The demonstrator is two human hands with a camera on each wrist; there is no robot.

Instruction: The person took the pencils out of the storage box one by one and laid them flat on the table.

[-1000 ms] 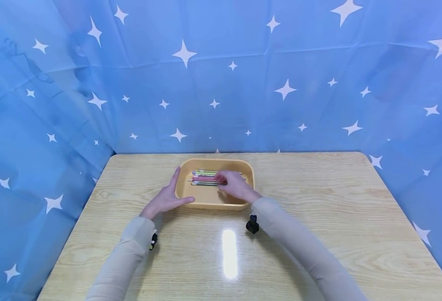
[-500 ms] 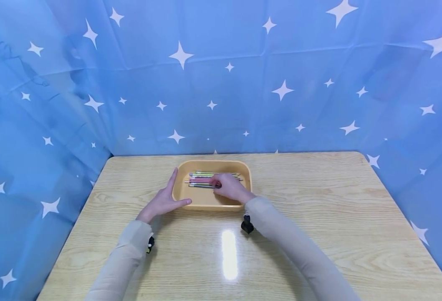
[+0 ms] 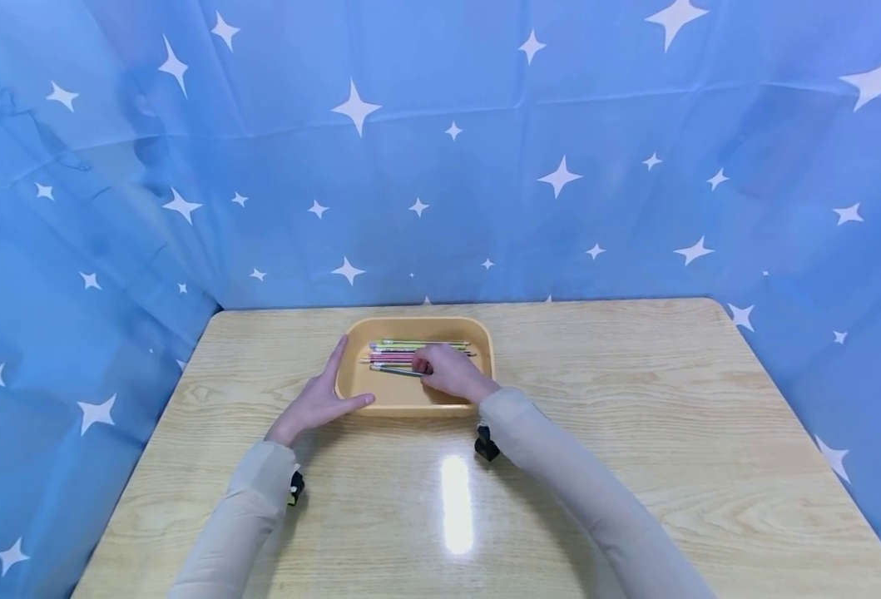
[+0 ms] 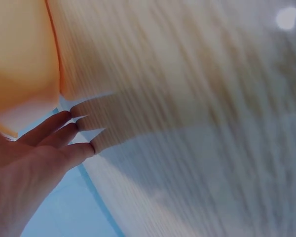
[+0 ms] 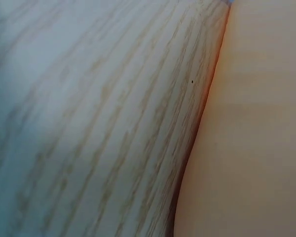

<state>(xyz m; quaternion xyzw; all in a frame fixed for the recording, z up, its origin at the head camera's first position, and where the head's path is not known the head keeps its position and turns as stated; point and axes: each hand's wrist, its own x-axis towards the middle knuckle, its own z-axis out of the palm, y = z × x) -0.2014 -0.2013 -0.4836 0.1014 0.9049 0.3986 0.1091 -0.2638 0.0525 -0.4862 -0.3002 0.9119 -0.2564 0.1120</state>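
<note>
A tan plastic tray [image 3: 391, 393] sits near the back of the wooden table, with several pencils [image 3: 398, 358] lying side by side across it. My left hand [image 3: 319, 403] spans the tray's front left corner, thumb along the front rim and fingers straight against the left side. In the left wrist view, the fingertips of that left hand [image 4: 49, 148] are beside the tray's outer wall [image 4: 24, 54]. Reaching over the front rim, my right hand [image 3: 449, 372] has curled fingers and pinches a dark pencil [image 3: 395, 371] at the row's near side. Its fingertips are partly hidden.
The wooden table [image 3: 635, 399] extends to both sides and in front of the tray. A blue curtain with white stars [image 3: 440, 166] hangs behind the table and along its sides. A bright light reflection lies on the tabletop in front.
My right hand has shifted slightly left and nearer within the tray. The dark pencil now slants away from the other pencils. The left hand keeps its place at the tray; the head view has shifted slightly.
</note>
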